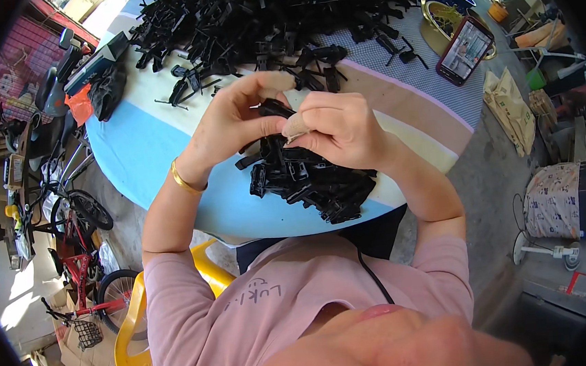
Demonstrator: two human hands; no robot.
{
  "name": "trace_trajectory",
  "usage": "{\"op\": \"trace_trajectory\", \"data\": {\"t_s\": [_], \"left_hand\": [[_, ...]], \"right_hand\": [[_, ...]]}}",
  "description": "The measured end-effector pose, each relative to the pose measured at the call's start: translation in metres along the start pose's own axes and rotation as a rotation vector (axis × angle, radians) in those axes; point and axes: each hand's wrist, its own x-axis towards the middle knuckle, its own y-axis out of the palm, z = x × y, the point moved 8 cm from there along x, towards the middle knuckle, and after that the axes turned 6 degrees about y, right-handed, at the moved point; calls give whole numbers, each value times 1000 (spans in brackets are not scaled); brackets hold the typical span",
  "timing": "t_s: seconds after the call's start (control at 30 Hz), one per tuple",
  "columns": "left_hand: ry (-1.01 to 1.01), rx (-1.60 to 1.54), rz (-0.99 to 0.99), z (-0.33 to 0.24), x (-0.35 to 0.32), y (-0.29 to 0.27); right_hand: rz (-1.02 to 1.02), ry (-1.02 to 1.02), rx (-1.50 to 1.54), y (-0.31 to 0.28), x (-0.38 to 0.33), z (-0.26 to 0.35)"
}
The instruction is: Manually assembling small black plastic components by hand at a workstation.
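Observation:
My left hand [233,122] grips a small black plastic part [275,107] between thumb and fingers, above the near half of the round table. My right hand [340,127] is closed in a pinch against the left thumb, with a tan covering on a fingertip. What its fingers hold, if anything, is hidden. Below both hands lies a near pile of black plastic parts [331,187], close to the table's front edge. Beyond them a large heap of similar black parts [259,20] covers the far side, with several loose pieces [185,81] at its edge.
A striped cloth [131,140] covers the table. At the right stand a phone [465,49] with a lit screen and a gold-coloured basket [435,27]. A dark bag [107,91] sits at the left edge. A yellow chair [130,340] and a red bicycle [83,275] are on the floor.

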Motion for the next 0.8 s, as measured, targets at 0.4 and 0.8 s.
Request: {"op": "trace_trajectory", "data": {"t_s": [0.4,0.8], "left_hand": [[25,-251,-120,-5,-3,17],[81,99,-192,-5,-7,8]], "right_hand": [[-157,665,381,-10,-12,-52],[-50,859,674,3,-18,-68]]}}
